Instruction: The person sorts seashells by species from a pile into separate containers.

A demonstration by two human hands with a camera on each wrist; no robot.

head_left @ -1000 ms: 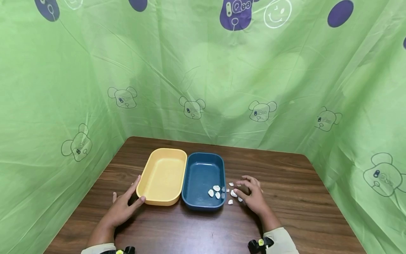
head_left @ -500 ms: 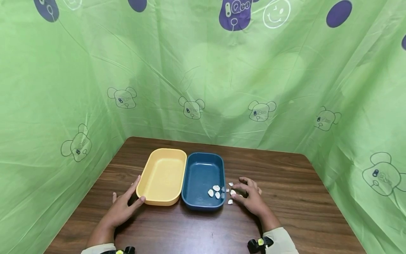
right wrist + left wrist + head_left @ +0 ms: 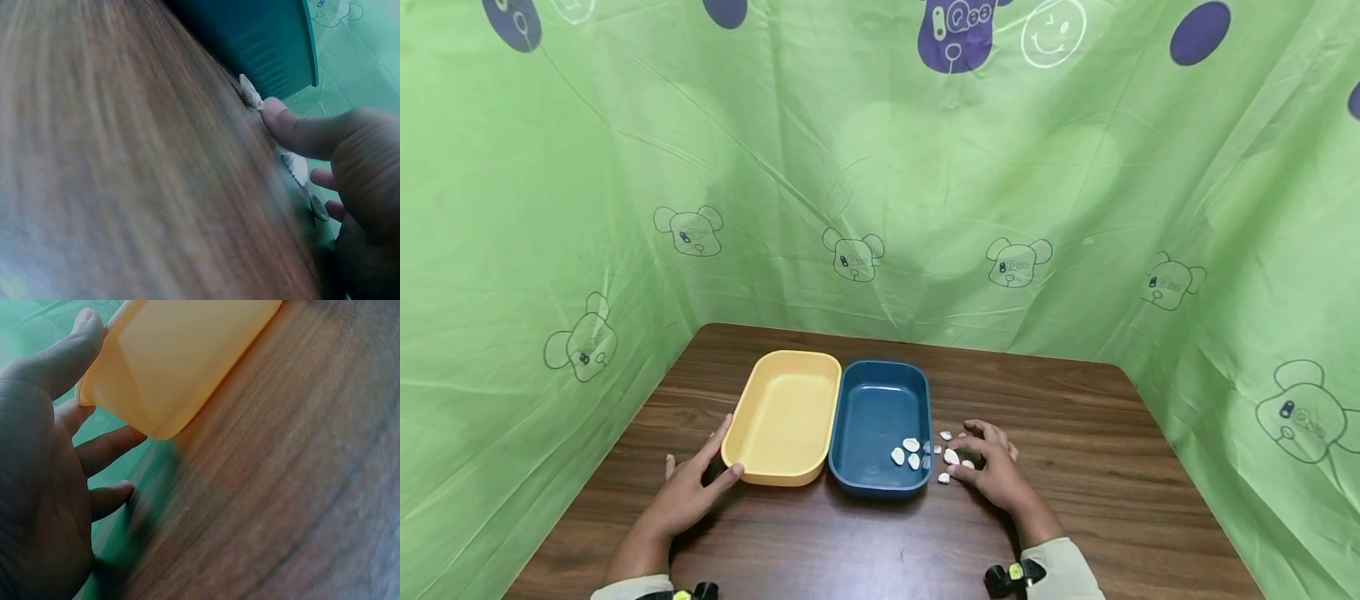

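My left hand (image 3: pixel 688 496) rests at the near left corner of a yellow plastic tray (image 3: pixel 786 417), thumb at its rim and the other fingers spread along the outside. Beside it stands a blue tray (image 3: pixel 880 408) with several white seashells (image 3: pixel 911 445) in its near right part. Several more seashells (image 3: pixel 951 457) lie on the table just right of the blue tray. Over these my right hand (image 3: pixel 997 471) hovers low, fingers loosely bent and thumb apart from them. In the right wrist view the thumb tip is right at a ribbed seashell (image 3: pixel 250 92).
The two trays stand side by side on a dark wood table (image 3: pixel 1037 400). A green cloth (image 3: pixel 775 167) with bear drawings hangs behind the table and along both sides. Each wrist wears a strapped black camera (image 3: pixel 1015 577).
My right hand has shifted slightly towards me and left, its thumb moving down past the middle seashell to near the closest one. The left hand and both trays have stayed put.
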